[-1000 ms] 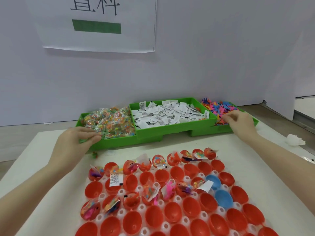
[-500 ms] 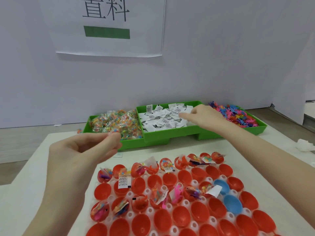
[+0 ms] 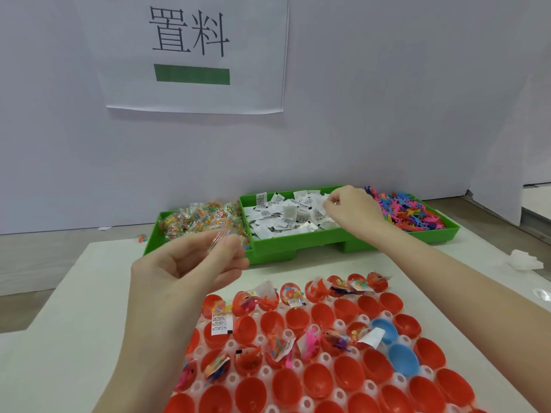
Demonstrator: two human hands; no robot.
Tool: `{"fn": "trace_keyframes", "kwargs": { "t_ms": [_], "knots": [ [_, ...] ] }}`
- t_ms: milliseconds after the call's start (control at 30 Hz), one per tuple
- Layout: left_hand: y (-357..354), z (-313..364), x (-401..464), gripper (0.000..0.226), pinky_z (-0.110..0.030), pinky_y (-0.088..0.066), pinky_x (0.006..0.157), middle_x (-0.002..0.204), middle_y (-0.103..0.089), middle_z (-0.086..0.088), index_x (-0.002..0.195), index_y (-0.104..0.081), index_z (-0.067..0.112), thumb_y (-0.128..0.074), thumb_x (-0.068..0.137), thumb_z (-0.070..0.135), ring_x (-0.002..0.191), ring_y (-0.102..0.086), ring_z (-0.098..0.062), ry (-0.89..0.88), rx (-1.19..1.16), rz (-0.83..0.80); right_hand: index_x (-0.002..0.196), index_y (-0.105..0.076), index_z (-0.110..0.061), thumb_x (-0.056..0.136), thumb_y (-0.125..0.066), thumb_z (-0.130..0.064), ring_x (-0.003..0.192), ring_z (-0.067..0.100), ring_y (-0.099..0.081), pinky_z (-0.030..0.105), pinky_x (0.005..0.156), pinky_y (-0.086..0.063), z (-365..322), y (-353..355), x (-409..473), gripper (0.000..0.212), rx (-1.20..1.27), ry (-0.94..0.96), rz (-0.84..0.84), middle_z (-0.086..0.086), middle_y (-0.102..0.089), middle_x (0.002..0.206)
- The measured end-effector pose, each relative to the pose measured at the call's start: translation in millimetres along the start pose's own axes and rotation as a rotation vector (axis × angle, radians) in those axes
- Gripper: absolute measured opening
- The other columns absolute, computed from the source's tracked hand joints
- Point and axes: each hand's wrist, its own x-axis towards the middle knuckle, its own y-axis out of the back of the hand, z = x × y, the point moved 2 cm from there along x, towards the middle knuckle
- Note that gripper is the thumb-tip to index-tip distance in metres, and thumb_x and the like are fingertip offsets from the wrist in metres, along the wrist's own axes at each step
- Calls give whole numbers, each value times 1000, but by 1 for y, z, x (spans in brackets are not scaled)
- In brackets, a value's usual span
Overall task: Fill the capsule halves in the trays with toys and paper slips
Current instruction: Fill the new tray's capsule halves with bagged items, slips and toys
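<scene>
Table point(image 3: 89, 308): blurred packet point(image 3: 219, 240) in left hand point(image 3: 190, 263)

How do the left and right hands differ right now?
The left hand is raised in front of the bins, pinching a clear toy packet; the right hand reaches into the middle bin, fingers curled among paper slips. Both are bare.
</scene>
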Motion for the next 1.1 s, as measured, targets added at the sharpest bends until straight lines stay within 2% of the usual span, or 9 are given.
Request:
{"fn": "trace_keyframes", "kwargs": {
  "t_ms": [133,233,333,500,600,667,833,933,1100],
  "knots": [
    [-6,4,-3,19,-15,-52,50,65,-72,-6,75,-70,14,-68,58,22,58,-69,-16,6,-6,-17,87,-71,-16,82,-66,-38,79,19,-59,27,63,-42,3,5,-1,23,30,5,0,-4,-62,82],
    [-10,2,-3,17,-16,-52,50,64,-71,-8,77,-71,11,-71,61,17,57,-69,-17,31,23,-49,70,-64,-22,66,-77,-46,69,13,-54,22,51,-33,5,10,-2,29,66,-31,39,-12,-54,65],
    [-13,-4,-4,4,-16,-52,49,63,-71,-9,72,-72,11,-71,68,12,56,-69,-18,67,31,-84,65,-64,-25,69,-74,-48,59,8,-50,20,48,-33,9,12,-2,26,128,-46,66,-14,-53,60],
    [-15,-10,-4,13,-16,-50,47,61,-69,-8,65,-72,12,-67,76,17,49,-65,-15,134,42,-118,80,-71,-9,82,-67,-25,64,10,-53,28,69,-42,5,23,-10,17,588,-108,110,4,-66,70],
    [-18,-16,-4,18,-16,-54,59,63,-69,-2,70,-70,13,-63,80,27,57,-66,-9,167,111,-161,69,-64,-13,83,-65,-18,52,-5,-50,11,62,-38,-14,46,-38,15,848,-30,-47,-16,-57,52],
    [-23,-15,-8,22,-18,-55,62,68,-71,-5,71,-70,10,-63,78,29,65,-69,-9,202,102,-205,61,-63,-14,77,-69,-18,45,-4,-46,4,53,-34,-28,64,-66,17,909,119,-193,-15,-51,45],
    [-37,-1,-26,24,-15,-50,48,58,-68,-8,70,-73,5,-66,63,27,53,-67,-17,282,-90,-387,58,-70,-20,62,-74,-33,43,7,-37,11,46,-30,-47,97,-134,15,905,339,-388,-3,-46,46],
    [-47,5,-36,22,-14,-48,47,47,-61,0,72,-75,9,-64,67,28,45,-62,-11,276,-89,-493,57,-68,-19,67,-71,-28,39,3,-22,8,43,-22,-47,105,-156,13,752,386,-323,-2,-28,42],
    [-52,9,-45,37,-14,-51,56,67,-69,-3,80,-76,17,-55,81,48,59,-67,-12,350,-77,-683,56,-68,-15,69,-65,-26,40,7,-21,11,44,-20,-44,110,-169,17,446,459,-167,-4,-21,42]
  ]
}}
